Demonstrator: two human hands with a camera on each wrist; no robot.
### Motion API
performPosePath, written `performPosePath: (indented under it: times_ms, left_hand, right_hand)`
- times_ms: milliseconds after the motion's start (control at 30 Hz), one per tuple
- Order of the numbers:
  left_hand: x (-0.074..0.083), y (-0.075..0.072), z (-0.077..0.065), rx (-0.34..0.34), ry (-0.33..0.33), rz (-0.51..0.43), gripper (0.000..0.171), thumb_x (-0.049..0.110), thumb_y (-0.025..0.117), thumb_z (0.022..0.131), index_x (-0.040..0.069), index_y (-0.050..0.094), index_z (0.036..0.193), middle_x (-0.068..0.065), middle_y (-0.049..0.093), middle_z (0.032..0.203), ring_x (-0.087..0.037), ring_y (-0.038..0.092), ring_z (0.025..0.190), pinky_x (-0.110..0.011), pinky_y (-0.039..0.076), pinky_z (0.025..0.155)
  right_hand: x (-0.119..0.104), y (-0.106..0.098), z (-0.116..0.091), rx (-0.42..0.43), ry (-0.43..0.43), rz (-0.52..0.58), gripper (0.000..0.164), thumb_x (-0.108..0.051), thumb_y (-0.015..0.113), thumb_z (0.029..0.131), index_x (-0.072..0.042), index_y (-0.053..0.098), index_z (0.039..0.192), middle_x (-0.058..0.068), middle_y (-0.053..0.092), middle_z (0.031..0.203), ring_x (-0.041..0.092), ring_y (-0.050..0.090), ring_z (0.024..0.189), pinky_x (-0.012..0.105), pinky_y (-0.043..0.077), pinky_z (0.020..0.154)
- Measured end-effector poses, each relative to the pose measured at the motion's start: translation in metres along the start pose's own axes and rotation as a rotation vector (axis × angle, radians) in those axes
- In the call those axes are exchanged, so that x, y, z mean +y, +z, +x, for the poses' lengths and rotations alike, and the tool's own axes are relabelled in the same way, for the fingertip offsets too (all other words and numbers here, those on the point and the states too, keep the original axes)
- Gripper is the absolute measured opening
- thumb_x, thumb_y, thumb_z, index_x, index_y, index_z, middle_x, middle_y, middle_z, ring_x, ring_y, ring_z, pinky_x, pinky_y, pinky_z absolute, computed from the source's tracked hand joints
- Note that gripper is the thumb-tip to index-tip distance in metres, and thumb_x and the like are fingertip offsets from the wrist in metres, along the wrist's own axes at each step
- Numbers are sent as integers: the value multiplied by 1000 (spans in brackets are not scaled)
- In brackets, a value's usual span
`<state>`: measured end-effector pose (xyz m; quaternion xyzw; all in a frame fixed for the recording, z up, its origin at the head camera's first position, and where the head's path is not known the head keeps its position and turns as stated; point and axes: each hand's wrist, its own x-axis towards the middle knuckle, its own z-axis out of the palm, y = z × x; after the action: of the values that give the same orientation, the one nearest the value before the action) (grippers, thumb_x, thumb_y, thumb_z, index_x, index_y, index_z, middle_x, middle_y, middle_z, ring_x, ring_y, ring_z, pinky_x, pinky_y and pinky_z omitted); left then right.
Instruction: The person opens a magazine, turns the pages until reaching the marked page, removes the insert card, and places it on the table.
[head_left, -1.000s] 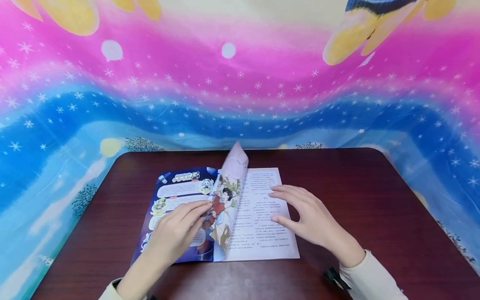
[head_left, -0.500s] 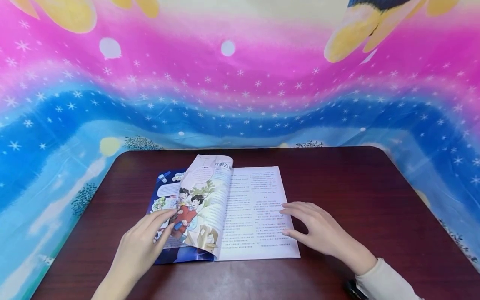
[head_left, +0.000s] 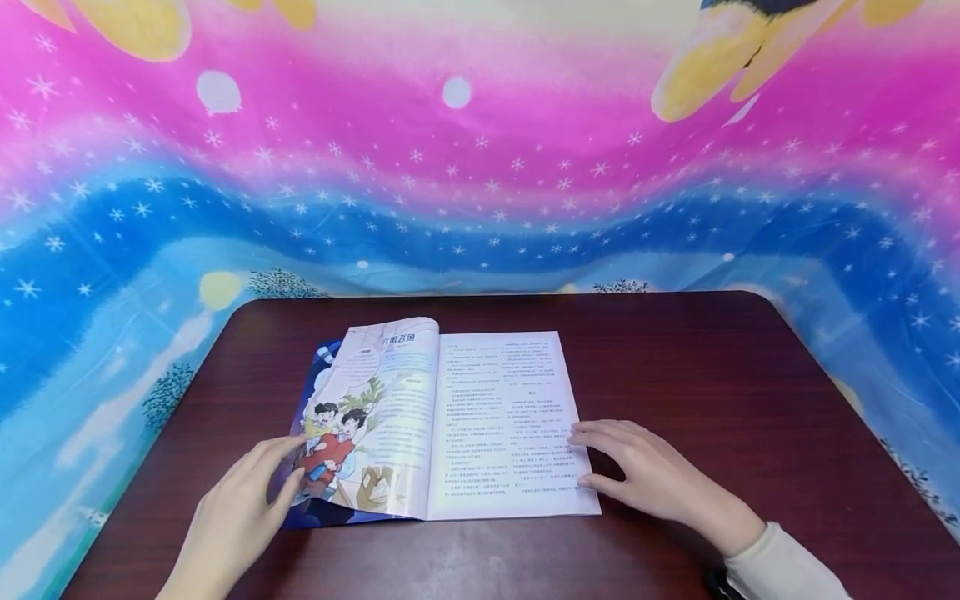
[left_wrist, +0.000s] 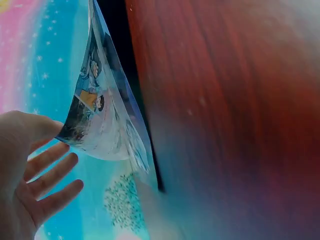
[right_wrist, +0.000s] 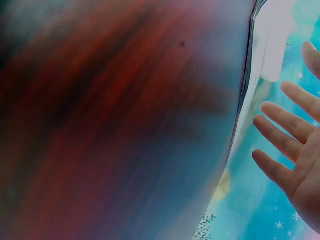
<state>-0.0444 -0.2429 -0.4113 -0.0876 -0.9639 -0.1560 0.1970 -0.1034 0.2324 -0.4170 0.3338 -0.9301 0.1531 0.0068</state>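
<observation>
A magazine (head_left: 510, 425) lies spread on the table, its right-hand page covered in printed text. Over its dark blue left side curves a raised illustrated page (head_left: 375, 450) with drawn children and a title. My left hand (head_left: 243, 492) pinches that page's outer edge between thumb and forefinger; in the left wrist view the other fingers (left_wrist: 55, 175) are spread apart and the page (left_wrist: 107, 132) bows upward. By the magazine's right edge is my right hand (head_left: 648, 471), fingers extended and holding nothing. The right wrist view shows those fingers (right_wrist: 282, 135) spread.
The dark red-brown wooden table (head_left: 712, 367) has rounded far corners. Behind it hangs a pink and blue cloth backdrop (head_left: 480, 200) with snowflakes, reaching down to the table's far edge.
The illustrated page has swung from nearly upright at the spine over to the left, carried by my left hand. My right hand has shifted slightly right and nearer to me.
</observation>
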Motion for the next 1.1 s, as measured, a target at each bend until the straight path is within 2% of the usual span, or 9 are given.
performPosePath:
  times_ms: [200,467,633,833,1100]
  left_hand:
    - [-8,1,-5,-130,-114,4,46,11,79,81,5,62,124,-14,64,111,-35,65,94,-61,53,73]
    - [-15,5,-8,-261,-165,6,49,17,80,83,0,62,125,-19,59,116,-41,62,102,-64,51,75]
    - [-18,6,-9,-305,-188,29,49,24,83,80,3,65,121,-17,58,114,-38,62,98,-62,53,72]
    - [-21,8,-9,-330,-137,76,48,28,85,77,6,68,116,-19,56,122,-39,60,104,-58,54,70]
    - [-20,11,0,-337,0,72,50,32,84,78,9,70,120,-14,61,127,-37,59,115,-58,53,84]
  right_hand:
    - [1,3,-1,-55,-15,-13,50,-34,81,83,-14,67,127,5,58,137,25,55,124,50,44,101]
    - [1,4,-2,-128,3,-10,58,-32,85,78,-15,65,130,7,53,144,29,51,129,54,41,104]
    - [-1,4,-3,-150,21,-11,58,-32,84,78,-15,65,131,6,51,146,29,50,131,55,40,105]
    - [0,4,-2,-151,19,-7,58,-32,84,79,-14,65,131,6,50,147,29,49,132,56,40,105]
    - [1,5,-1,-151,10,-16,58,-32,84,79,-14,65,131,7,50,147,30,49,131,56,41,104]
